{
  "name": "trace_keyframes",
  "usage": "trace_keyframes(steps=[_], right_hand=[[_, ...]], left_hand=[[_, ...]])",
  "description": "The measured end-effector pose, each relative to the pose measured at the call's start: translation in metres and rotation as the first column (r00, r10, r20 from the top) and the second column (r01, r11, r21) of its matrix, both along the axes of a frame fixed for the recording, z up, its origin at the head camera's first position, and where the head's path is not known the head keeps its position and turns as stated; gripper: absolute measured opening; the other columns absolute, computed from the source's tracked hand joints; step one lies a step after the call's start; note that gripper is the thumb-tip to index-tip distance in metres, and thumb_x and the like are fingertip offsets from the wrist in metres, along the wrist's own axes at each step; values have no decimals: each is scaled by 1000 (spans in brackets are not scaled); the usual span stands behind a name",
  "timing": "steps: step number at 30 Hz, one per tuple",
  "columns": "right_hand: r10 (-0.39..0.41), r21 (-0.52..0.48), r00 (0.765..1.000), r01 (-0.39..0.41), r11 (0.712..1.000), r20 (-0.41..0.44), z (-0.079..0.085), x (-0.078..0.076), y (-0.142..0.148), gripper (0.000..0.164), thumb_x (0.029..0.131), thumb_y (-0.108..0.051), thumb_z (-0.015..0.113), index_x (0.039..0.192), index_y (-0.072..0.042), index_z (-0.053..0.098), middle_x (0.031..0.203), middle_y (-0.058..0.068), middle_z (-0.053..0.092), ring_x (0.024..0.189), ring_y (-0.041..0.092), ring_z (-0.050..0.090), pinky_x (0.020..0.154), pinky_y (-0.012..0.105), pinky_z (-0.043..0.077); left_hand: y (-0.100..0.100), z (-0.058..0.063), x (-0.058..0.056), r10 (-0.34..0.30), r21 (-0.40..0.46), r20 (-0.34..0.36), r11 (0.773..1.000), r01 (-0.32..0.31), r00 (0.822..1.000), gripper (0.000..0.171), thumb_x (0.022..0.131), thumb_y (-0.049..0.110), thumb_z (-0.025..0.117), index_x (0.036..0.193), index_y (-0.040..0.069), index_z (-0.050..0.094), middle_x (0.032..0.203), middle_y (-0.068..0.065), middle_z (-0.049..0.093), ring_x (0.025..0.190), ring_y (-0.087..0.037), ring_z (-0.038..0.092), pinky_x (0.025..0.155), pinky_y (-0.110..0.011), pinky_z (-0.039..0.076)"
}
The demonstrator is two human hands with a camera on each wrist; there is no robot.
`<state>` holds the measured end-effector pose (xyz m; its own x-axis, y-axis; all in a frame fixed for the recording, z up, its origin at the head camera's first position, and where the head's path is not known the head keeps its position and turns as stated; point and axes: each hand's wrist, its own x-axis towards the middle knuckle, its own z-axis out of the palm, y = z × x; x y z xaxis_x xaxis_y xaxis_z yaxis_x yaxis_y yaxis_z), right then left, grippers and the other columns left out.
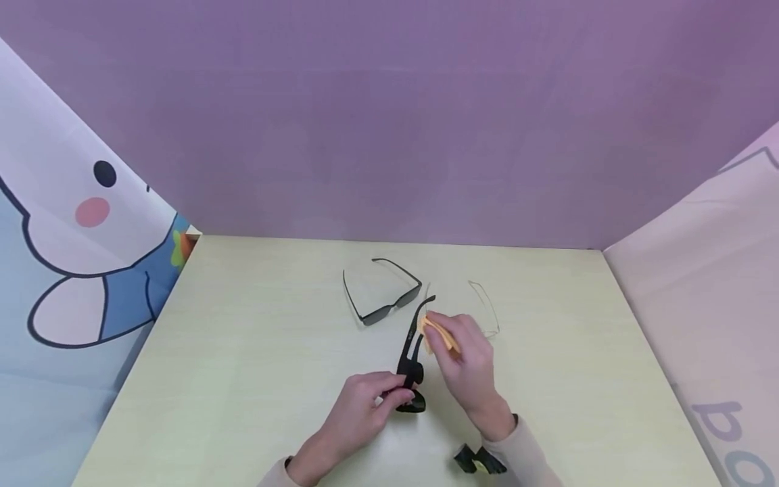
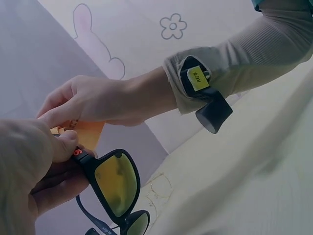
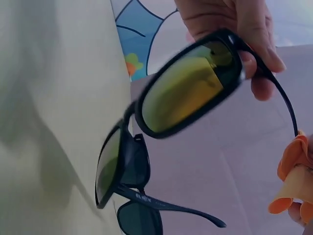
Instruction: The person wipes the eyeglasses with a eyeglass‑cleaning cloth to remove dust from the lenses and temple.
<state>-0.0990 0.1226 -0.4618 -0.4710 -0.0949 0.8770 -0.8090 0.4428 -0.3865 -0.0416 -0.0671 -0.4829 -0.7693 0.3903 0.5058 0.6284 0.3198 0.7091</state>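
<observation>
Black sunglasses [image 1: 411,372] with yellow-green reflecting lenses [image 3: 183,93] are held off the table, temples unfolded. My left hand [image 1: 365,404] pinches them near a hinge, thumb on one side and fingers on the other, as the left wrist view [image 2: 54,166] also shows. An orange cloth [image 1: 443,335] is pinched between the thumb and fingers of my right hand [image 1: 467,362]. In the right wrist view, the folded cloth [image 3: 296,178] meets the far end of the temple beside my left fingers. The other temple [image 3: 183,208] sticks out free.
Another pair of dark sunglasses [image 1: 392,306] lies on the table [image 1: 255,338] with temples spread, beyond my hands. Thin wire-framed glasses [image 1: 494,314] lie partly hidden behind my right hand. A black strap piece [image 1: 481,460] hangs at the right sleeve. A purple panel [image 1: 389,135] stands behind the table.
</observation>
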Motion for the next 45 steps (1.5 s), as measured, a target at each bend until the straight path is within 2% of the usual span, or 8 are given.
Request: trace_keyframes(steps=[4, 8, 12, 18, 27, 37, 40, 45], right_hand=[[86, 46, 996, -85, 995, -33, -2, 2, 0, 27, 104, -22, 63, 102, 4, 73, 80, 6, 66, 66, 15, 56, 57, 18, 49], [223, 148, 970, -207, 967, -99, -6, 5, -3, 23, 103, -18, 64, 101, 2, 74, 80, 3, 66, 66, 13, 57, 59, 17, 49], [192, 147, 976, -176, 973, -102, -5, 4, -4, 22, 103, -19, 65, 101, 0, 75, 79, 2, 66, 65, 11, 55, 58, 16, 47], [67, 39, 998, -67, 997, -4, 1, 0, 0, 26, 104, -23, 64, 102, 1, 74, 78, 3, 65, 63, 12, 50, 53, 16, 41], [255, 153, 966, -245, 957, -43, -5, 6, -2, 21, 104, -20, 64, 103, -1, 74, 82, 2, 66, 69, 13, 58, 61, 17, 50], [61, 34, 997, -63, 997, 51, 5, 2, 3, 28, 104, -26, 63, 104, 0, 75, 82, 4, 66, 68, 14, 55, 60, 19, 48], [117, 54, 992, -119, 991, 36, 3, 2, 4, 28, 105, -24, 62, 105, 1, 74, 83, 5, 68, 69, 15, 57, 61, 19, 49], [267, 154, 963, -259, 953, -32, -3, 5, 3, 22, 104, -19, 64, 104, 0, 74, 83, 2, 67, 69, 12, 57, 62, 17, 49]], left_hand=[[0, 1, 1, 3, 7, 5, 1000, -4, 1000, 6, 91, 6, 76, 95, 3, 79, 84, 1, 76, 74, 3, 64, 64, -10, 52], [-2, 0, 1, 9, 17, -3, 1000, -9, 1000, 2, 93, 6, 74, 91, 6, 76, 78, 3, 70, 70, 4, 58, 61, -9, 49], [-2, 0, 0, 13, 22, -2, 1000, -13, 1000, 2, 93, 5, 74, 92, 6, 76, 78, 3, 71, 70, 4, 58, 61, -9, 49], [-1, 0, 0, -7, 27, 19, 1000, 6, 1000, 7, 92, 5, 75, 98, 5, 79, 86, 1, 77, 75, 3, 63, 64, -10, 52], [-2, -1, 1, 17, 22, -4, 1000, -17, 1000, 4, 94, 6, 73, 92, 9, 75, 77, 5, 68, 70, 6, 57, 61, -9, 49], [1, 1, 0, -21, 41, 3, 999, 21, 1000, 6, 92, 4, 75, 96, 5, 79, 83, 2, 75, 74, 4, 63, 64, -10, 52], [1, 2, 0, -19, 42, 13, 999, 19, 1000, 5, 93, 5, 74, 95, 5, 78, 81, 2, 74, 73, 4, 61, 63, -9, 51], [0, 3, 0, 1, 37, -4, 999, 0, 1000, 5, 93, 4, 73, 91, 8, 75, 76, 5, 69, 69, 6, 56, 60, -8, 48]])
